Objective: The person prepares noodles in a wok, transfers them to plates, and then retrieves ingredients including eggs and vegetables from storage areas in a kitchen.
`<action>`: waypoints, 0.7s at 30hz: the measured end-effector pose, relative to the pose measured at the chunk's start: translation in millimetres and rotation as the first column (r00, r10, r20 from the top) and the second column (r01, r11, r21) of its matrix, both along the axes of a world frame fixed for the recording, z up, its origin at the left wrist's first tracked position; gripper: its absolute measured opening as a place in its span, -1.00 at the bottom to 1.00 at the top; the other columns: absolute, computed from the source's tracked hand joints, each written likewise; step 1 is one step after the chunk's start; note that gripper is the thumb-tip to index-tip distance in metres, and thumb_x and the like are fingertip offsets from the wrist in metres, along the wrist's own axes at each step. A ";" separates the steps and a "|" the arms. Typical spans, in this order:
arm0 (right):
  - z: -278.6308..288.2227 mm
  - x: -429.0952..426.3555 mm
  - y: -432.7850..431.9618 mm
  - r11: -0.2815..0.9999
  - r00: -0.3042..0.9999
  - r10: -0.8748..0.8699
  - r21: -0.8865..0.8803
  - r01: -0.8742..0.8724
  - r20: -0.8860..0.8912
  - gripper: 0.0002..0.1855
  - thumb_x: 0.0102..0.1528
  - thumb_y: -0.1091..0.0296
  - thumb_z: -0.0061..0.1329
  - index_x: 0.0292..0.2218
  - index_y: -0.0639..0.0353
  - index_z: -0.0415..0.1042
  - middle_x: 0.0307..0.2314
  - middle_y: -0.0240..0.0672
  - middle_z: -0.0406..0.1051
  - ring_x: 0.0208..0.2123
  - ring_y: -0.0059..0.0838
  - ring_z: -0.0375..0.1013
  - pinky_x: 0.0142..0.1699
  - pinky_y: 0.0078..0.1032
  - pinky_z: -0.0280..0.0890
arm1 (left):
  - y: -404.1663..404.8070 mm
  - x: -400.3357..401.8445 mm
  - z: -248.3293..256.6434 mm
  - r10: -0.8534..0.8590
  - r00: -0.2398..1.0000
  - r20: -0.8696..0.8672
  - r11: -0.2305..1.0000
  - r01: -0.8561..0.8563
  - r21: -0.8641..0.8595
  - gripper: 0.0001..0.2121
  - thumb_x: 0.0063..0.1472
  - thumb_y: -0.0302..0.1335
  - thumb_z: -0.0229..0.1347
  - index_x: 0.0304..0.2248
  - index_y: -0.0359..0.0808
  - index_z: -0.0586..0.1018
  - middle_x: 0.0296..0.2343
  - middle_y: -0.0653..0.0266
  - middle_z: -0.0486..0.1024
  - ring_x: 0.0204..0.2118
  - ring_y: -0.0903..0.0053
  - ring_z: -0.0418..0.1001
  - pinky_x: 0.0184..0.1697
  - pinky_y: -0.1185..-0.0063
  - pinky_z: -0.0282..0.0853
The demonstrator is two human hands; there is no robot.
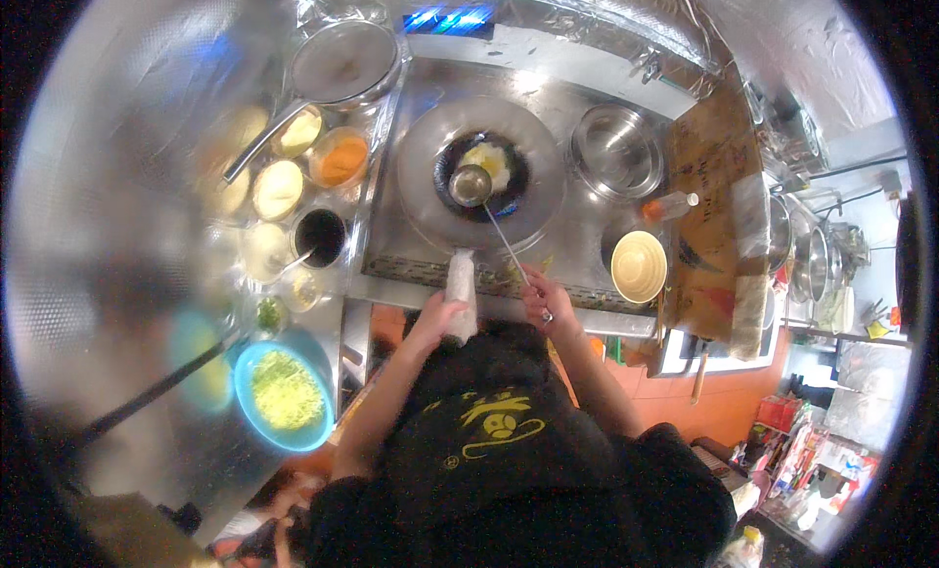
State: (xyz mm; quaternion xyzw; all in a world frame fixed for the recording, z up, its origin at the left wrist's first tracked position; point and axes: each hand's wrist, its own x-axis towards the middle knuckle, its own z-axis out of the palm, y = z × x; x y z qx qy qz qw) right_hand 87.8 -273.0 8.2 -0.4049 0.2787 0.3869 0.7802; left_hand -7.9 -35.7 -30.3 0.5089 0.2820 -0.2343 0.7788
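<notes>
A large metal wok [425,157] sits on the stove in front of me. Egg [486,159], pale with yellow patches, lies in its dark, oily bottom. My left hand [444,315] grips the cloth-wrapped wok handle [462,275]. In my right hand [546,300] is the thin handle of a metal ladle [471,185]. The ladle's bowl hangs over or rests in the middle of the wok, covering part of the egg. Whether it touches the egg I cannot tell.
Left of the stove stand a lidded pan or strainer [345,62], an orange seasoning tub [342,161], a dark sauce pot [320,238] and a blue bowl of shredded vegetable [286,399]. To the right are metal bowls [616,151], a bottle [669,207], a beige bowl [638,267] and a cardboard panel [708,223].
</notes>
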 end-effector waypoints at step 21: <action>18.2 9.9 -4.3 0.890 0.888 0.211 -0.455 -0.003 0.408 -0.51 0.20 0.41 -0.19 0.16 0.09 0.21 -0.66 -0.49 0.20 -0.75 -0.69 0.12 -0.68 -0.68 0.01 | -0.2 -3.0 -14.4 0.052 0.999 -0.010 0.998 -0.052 -0.030 -0.62 0.08 -0.45 0.08 -0.12 -0.49 0.41 -0.31 0.12 0.49 -0.29 0.39 0.47 -0.24 0.46 0.37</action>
